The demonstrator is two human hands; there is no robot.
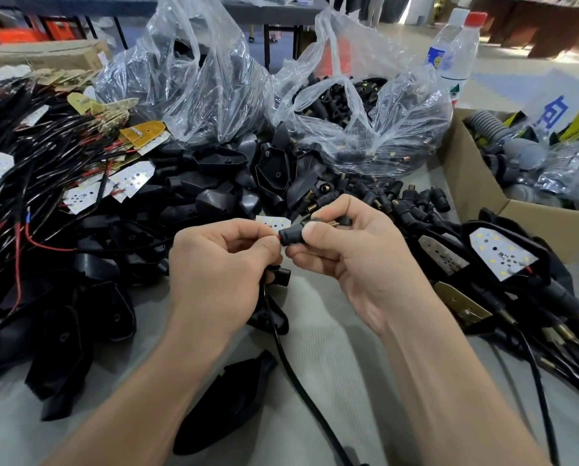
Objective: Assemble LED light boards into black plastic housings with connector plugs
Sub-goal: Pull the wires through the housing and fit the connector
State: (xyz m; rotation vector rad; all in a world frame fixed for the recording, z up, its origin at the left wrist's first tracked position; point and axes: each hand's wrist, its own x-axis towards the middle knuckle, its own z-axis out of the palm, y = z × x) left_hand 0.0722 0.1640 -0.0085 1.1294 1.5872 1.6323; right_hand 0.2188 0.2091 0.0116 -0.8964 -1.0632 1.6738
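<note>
My right hand pinches a small black connector plug between thumb and forefinger. My left hand pinches the red and black wires right at the plug's left end, with a black cable and a black housing hanging below it. A white LED board shows just behind my fingers. Loose black housings lie in a heap beyond my hands. Loose plugs lie scattered to the right of them.
Wired LED boards pile up at the left. Two clear plastic bags of black parts stand at the back. Finished housings with boards lie at the right. A cardboard box and a water bottle stand at far right.
</note>
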